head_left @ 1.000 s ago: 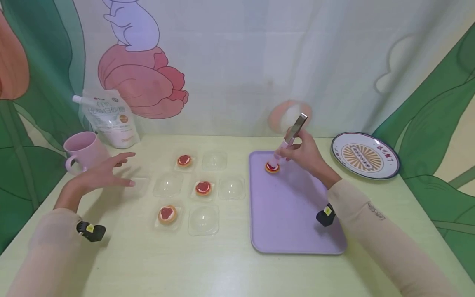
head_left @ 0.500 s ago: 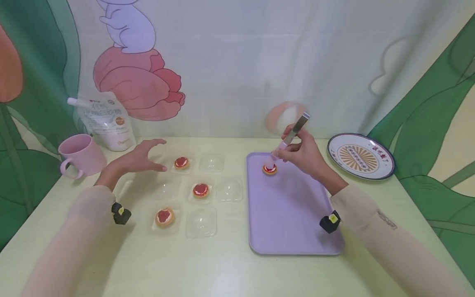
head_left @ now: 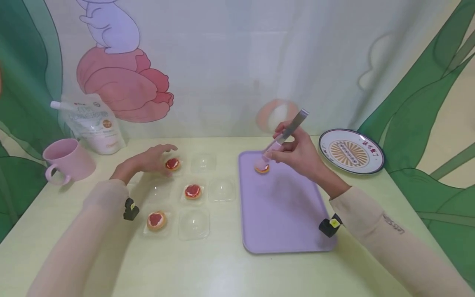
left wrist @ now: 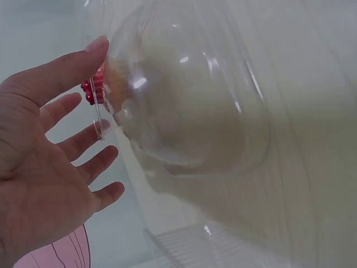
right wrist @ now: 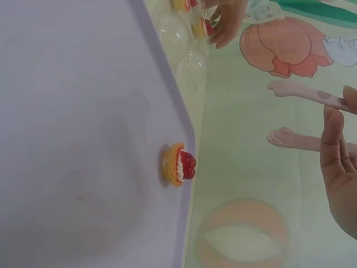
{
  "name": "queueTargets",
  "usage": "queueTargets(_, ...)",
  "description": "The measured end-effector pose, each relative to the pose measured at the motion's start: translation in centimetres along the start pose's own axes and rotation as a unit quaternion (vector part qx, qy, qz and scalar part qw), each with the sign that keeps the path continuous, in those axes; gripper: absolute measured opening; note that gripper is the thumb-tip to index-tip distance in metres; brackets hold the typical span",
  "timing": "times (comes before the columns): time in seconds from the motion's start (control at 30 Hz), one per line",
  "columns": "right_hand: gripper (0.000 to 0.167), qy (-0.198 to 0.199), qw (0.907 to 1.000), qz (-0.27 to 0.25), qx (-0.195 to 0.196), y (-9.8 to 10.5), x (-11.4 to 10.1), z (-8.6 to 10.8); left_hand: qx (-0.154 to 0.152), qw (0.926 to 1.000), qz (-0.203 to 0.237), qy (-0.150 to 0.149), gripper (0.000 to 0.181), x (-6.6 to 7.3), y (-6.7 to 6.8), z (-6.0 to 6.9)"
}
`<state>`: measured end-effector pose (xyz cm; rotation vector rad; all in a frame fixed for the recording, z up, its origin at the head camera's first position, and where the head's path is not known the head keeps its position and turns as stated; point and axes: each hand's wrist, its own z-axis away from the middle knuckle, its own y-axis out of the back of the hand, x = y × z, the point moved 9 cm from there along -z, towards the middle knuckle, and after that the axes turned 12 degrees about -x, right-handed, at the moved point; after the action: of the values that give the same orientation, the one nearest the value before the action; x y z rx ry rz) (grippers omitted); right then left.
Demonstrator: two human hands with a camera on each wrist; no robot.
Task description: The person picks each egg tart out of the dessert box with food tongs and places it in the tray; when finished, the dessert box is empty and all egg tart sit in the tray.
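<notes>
My right hand pinches tongs with pink paw-shaped tips over a small tart at the back left of the purple tray. The right wrist view shows the tips spread apart, off the tart. My left hand, fingers spread, is beside the back tart in its clear case. In the left wrist view, the left hand has its thumb and fingers around the clear case's edge; whether they touch it, I cannot tell.
Clear cases stand left of the tray, some with tarts, such as the middle one and the front one, others without. A pink mug and a white pouch are at the far left, a plate at the back right.
My left hand has moved right, from near the mug to the back tart. The right hand stays over the tray with the tongs. The head view has shifted slightly.
</notes>
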<state>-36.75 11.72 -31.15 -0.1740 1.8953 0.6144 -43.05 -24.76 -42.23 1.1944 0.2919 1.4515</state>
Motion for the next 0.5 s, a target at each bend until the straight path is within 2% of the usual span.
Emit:
queueTargets(0.17,0.052,0.007,0.9999,-0.008,-0.006,-0.6,-0.4,0.0,-0.016,0.9998,0.003,0.007,0.086,0.1,-0.5,-0.6)
queueTargets(0.3,0.051,0.014,0.9997,-0.017,-0.013,-1.0,-0.8,-0.1,-0.020,0.9994,0.017,0.021,0.083,-0.6,-0.6,-0.5)
queueTargets(0.37,0.051,0.018,0.9996,-0.016,-0.015,-1.1,-1.1,0.0,-0.015,0.9993,0.023,0.025,0.079,-0.8,-0.5,-0.3)
queueTargets(0.5,0.053,0.027,0.9994,-0.014,-0.017,-1.2,-1.6,0.2,0.015,0.9992,0.037,0.008,0.072,-0.8,0.4,0.1)
